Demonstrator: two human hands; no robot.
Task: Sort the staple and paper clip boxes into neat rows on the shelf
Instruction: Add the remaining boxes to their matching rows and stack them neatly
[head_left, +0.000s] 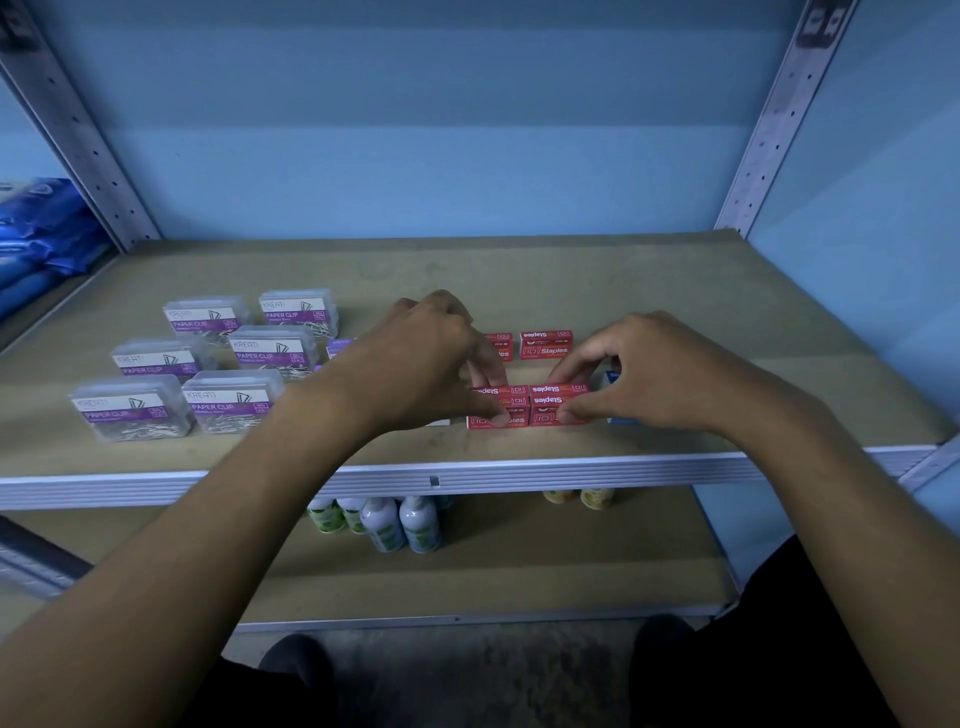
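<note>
Two staple boxes (530, 408) lengthwise side-by-side

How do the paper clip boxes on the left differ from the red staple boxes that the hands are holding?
The paper clip boxes are clear plastic with purple and white labels, and the clips show inside; the staple boxes are opaque red cardboard. The paper clip boxes look larger than the staple boxes. The paper clip boxes stand untouched, while the left hand and right hand grip the staple boxes. Both kinds sit on the same shelf.

You're in a stationery stockroom or shop.
The slotted metal shelf (467, 470) holds paper clip boxes (228, 397) and staple boxes (546, 344); bottles (400, 522) stand below it.
</note>
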